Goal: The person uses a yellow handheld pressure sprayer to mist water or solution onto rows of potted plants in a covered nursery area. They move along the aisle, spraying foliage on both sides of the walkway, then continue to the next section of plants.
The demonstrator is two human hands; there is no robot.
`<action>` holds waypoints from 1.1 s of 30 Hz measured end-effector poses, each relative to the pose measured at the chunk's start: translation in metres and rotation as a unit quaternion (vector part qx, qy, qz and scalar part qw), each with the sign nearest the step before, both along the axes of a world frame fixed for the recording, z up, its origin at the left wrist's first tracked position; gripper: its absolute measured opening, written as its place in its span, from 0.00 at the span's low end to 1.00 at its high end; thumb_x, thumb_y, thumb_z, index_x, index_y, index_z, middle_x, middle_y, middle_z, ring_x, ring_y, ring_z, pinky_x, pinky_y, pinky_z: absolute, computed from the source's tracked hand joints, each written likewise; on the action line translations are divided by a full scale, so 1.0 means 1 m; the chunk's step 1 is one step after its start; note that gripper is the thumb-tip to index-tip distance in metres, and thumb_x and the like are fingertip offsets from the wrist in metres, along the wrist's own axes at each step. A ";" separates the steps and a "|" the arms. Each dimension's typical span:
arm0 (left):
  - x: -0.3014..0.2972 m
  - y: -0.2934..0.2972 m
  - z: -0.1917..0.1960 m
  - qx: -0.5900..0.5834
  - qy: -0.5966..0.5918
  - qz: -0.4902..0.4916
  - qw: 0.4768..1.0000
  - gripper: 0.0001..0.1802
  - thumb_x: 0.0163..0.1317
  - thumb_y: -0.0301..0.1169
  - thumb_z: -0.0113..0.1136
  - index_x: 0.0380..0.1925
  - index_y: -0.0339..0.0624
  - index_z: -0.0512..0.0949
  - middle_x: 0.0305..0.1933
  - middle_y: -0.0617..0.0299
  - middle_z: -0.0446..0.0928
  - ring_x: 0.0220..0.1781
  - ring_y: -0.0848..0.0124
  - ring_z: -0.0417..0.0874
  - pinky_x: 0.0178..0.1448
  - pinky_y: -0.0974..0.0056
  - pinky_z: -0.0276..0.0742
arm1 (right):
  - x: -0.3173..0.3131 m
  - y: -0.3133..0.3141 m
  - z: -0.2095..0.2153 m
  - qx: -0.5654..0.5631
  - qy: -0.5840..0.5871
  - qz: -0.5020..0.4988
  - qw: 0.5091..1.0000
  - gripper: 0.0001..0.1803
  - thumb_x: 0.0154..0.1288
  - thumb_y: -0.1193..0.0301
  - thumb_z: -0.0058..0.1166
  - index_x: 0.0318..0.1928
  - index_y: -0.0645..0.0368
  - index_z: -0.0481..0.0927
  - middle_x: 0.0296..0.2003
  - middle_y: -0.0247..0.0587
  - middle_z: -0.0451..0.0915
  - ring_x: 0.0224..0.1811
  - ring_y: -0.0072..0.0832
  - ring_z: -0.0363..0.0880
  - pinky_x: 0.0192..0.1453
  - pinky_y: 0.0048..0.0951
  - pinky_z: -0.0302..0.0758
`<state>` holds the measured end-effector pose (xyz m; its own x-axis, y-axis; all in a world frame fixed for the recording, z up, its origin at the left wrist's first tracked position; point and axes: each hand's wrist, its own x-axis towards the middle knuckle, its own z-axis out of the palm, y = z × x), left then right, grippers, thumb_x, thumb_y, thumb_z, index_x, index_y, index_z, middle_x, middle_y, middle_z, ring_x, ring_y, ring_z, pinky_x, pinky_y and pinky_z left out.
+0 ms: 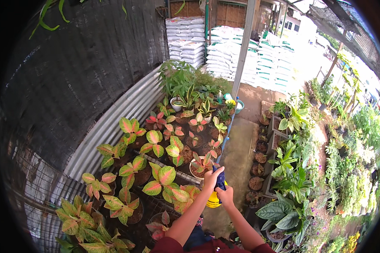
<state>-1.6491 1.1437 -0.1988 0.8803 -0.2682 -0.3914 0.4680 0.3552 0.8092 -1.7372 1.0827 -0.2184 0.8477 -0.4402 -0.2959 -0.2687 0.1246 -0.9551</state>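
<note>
A yellow spray bottle (pixel 213 201) with a dark blue spray head (pixel 220 180) is held in front of me, at the edge of a bed of potted plants. My left hand (pixel 212 178) is closed around the upper part of the head. Lower down and to the right, my right hand (pixel 225 195) grips the head near the bottle's neck. Just beyond my left hand stands a white pot (pixel 193 169) with a pink-leaved plant (pixel 203 162). Large green and pink leaves (pixel 167 175) spread out to the left of my forearms. My arms partly hide the bottle.
A corrugated metal sheet (pixel 118 122) borders the bed on the left. A metal post (pixel 243 50) rises at the far end, with stacked white sacks (pixel 219 55) behind. To the right runs a concrete path (pixel 239 147), then a row of small pots (pixel 256 183) and dense greenery.
</note>
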 end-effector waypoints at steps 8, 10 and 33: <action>-0.030 0.014 -0.057 0.062 0.163 -0.042 0.984 0.18 0.45 0.42 0.71 0.22 0.39 0.76 0.22 0.63 0.76 0.19 0.73 0.77 0.25 0.68 0.74 | -0.032 0.003 -0.041 0.042 0.116 0.012 0.992 0.10 0.45 0.71 0.56 0.18 0.66 0.75 0.12 0.34 0.71 0.12 0.20 0.68 0.16 0.24 0.63; -0.022 0.011 -0.057 0.059 0.132 -0.024 0.989 0.18 0.46 0.41 0.70 0.22 0.39 0.76 0.22 0.64 0.76 0.19 0.74 0.77 0.25 0.69 0.74 | -0.026 0.005 -0.037 0.047 0.098 0.007 0.994 0.09 0.45 0.71 0.56 0.19 0.67 0.75 0.12 0.34 0.71 0.12 0.20 0.68 0.16 0.23 0.63; -0.017 0.007 -0.069 0.059 0.067 -0.050 0.995 0.19 0.48 0.45 0.69 0.18 0.42 0.75 0.19 0.69 0.73 0.18 0.79 0.72 0.25 0.71 0.67 | -0.020 0.003 -0.050 0.020 0.080 -0.025 0.996 0.08 0.45 0.77 0.55 0.16 0.62 0.71 0.11 0.32 0.69 0.10 0.18 0.64 0.15 0.21 0.58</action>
<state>-1.6659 1.1507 -0.2679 0.7894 -0.2975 -0.5369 0.6023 0.2068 0.7710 -1.7569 1.0855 -0.2686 0.7660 -0.4655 -0.4433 -0.4097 0.1778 -0.8947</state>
